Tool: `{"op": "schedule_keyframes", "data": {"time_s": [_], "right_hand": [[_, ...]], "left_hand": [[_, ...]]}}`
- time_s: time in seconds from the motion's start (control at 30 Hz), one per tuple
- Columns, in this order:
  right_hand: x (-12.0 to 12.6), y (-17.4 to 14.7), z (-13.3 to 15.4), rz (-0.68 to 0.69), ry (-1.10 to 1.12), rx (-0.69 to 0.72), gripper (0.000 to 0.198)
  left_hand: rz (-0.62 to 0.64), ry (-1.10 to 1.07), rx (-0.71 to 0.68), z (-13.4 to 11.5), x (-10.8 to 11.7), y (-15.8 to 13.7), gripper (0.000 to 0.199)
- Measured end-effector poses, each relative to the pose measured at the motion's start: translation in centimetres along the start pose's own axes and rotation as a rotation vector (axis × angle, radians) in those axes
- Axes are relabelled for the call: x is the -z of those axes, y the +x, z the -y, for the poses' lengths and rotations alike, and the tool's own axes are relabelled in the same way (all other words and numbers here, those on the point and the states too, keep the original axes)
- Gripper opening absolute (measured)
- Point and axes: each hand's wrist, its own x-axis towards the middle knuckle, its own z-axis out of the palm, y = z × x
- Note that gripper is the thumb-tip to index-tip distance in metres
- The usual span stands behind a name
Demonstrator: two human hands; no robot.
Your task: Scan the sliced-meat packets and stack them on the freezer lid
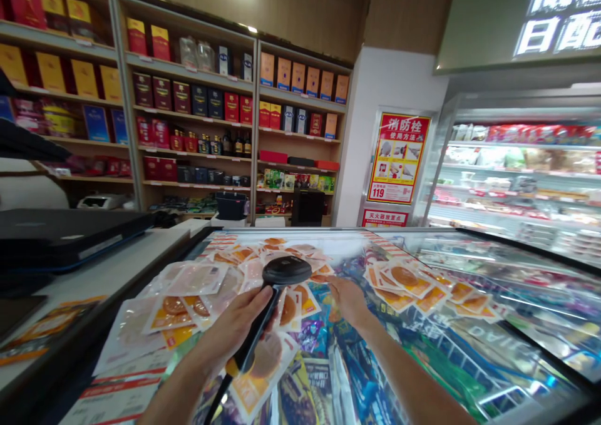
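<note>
scanner [286,270]: clamped in your l. hand [246,314]; long axis fwd-r., head twd your r. hand [346,298].
r. hand: by packs [288,311]; grip can't tell.
packs: on freezer glass [345,245], some btwn your hands.

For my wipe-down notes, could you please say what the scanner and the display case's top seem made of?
Scanner: probably hard plastic, black and fairly matte, given its smooth moulded shape and soft sheen. Display case's top: likely clear, glossy glass, since goods show beneath bright reflections.
</note>
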Motion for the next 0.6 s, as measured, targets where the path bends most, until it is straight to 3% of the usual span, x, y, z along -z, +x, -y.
{"op": "schedule_keyframes", "data": {"time_s": [0.13,0.3,0.4,0.6], "right_hand": [[1.9,0.1,-3.2,-0.197,0.086,-0.208,0.04],[3.2,0.0,-6.8,-0.356,0.677,-0.479,0.043],[3.3,0.0,-7.2,-0.399,0.85,-0.523,0.041],[3.3,-0.1,-6.0,-0.363,0.791,-0.5,0.038]], "left_hand": [[-0.017,-0.025,-0.016,-0.2,-0.3,-0.3,0.043],[0.044,-0.012,-0.005,-0.1,-0.5,-0.3,0.045],[0.102,0.009,-0.005,0.0,-0.7,-0.3,0.046],[0.123,-0.013,-0.007,-0.5,-1.4,-1.0,0.042]]}}
